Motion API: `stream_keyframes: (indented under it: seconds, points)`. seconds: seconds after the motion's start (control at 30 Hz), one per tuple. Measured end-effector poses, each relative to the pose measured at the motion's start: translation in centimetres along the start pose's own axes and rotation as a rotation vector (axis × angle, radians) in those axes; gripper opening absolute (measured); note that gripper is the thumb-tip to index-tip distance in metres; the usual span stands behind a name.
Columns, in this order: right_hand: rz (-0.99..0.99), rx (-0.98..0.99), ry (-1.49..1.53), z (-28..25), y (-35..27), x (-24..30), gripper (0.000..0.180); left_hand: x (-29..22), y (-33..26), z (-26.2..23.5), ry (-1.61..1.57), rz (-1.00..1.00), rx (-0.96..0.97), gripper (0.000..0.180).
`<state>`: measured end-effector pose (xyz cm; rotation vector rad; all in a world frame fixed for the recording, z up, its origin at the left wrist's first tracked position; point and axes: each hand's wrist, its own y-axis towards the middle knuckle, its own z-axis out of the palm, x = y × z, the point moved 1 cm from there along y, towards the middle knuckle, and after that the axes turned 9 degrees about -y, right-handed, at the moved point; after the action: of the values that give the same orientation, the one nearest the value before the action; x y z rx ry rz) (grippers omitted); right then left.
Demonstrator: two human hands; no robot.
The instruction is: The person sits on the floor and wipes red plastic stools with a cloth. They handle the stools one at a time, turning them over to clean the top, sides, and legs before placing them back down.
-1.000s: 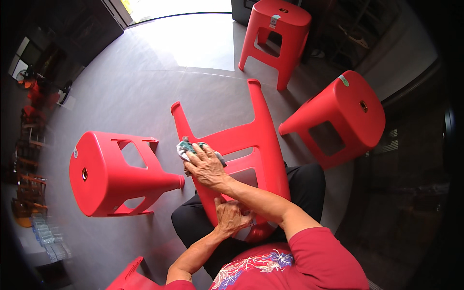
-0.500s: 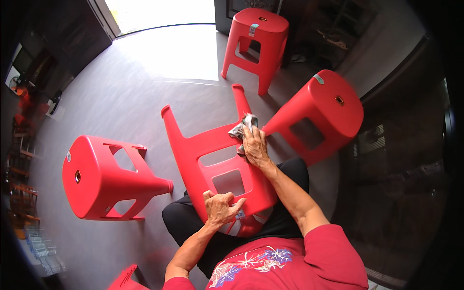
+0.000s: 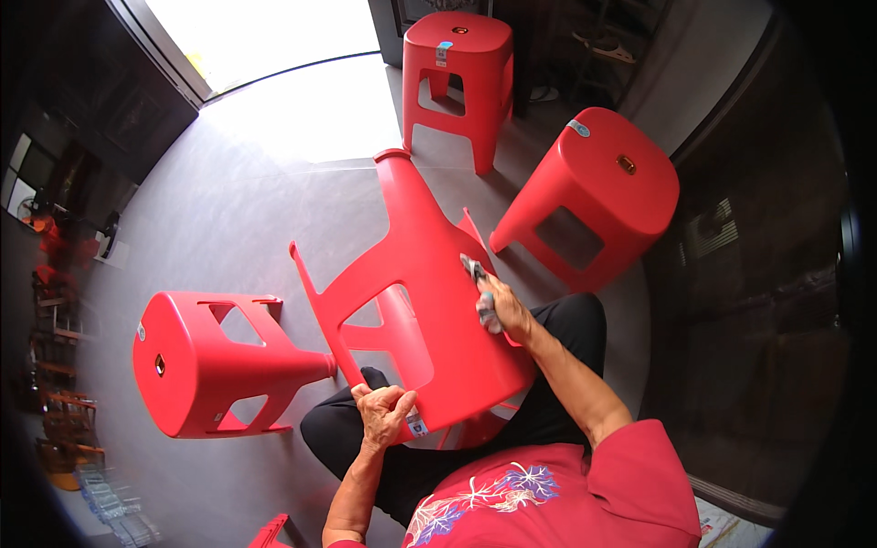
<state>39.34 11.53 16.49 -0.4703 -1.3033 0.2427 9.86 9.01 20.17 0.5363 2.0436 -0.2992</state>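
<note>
Red, smooth-looking plastic: one stool (image 3: 448,310) lies tilted across the person's lap, seat end near, legs pointing to the far side. The right hand (image 3: 508,312) holds a bunched grey-and-white cloth (image 3: 489,310) against the stool's right side; cloth and fingers are slightly blurred, so exact finger spacing cannot be told. The left hand (image 3: 384,416) is closed on the near-left edge, beside a small label (image 3: 416,423); part of its grip is hidden.

Handling (judged): thin-walled moulding with large cut-outs, so probably light for its bulk and stiff, with a little flex at the leg ends. Not fragile. Glossy faces likely slip under a flat palm, more so if damp; the cloth should be soft and fold easily. Best holds: the rim of the side opening, a leg, or the seat edge, where fingers can hook round. Lap contact probably steadies it, though the far legs stand free and could swing.

Outward: black trousers (image 3: 571,342) under the stool. A left stool (image 3: 237,361) lies on its side on the grey floor (image 3: 228,219). A right stool (image 3: 617,173) and a far stool (image 3: 457,41) stand upright, the latter near the bright doorway (image 3: 274,41).
</note>
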Motion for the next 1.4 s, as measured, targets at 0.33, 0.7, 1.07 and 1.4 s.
stream_keyframes:
  seconds: [0.33, 0.7, 1.07, 1.4]
  points:
    - [-0.108, -0.189, -0.312, 7.2, -2.0, 3.9, 0.021, -0.8, 1.0, 2.8, -0.542, -0.296, 0.003, 0.026]
    - [-0.983, -0.308, -1.496, 14.3, -0.6, 3.7, 0.057, 1.9, 1.6, 4.8, -1.179, -0.578, -0.320, 0.037]
    - [-0.692, -0.629, -1.390, 5.2, 12.2, 3.3, 0.032, 1.7, 1.3, 3.8, -1.200, -0.613, -0.391, 0.040]
    - [-0.707, -0.544, -0.914, 1.8, 10.6, 1.4, 0.036, 1.4, 1.9, 3.9, -1.194, -0.595, -0.400, 0.041]
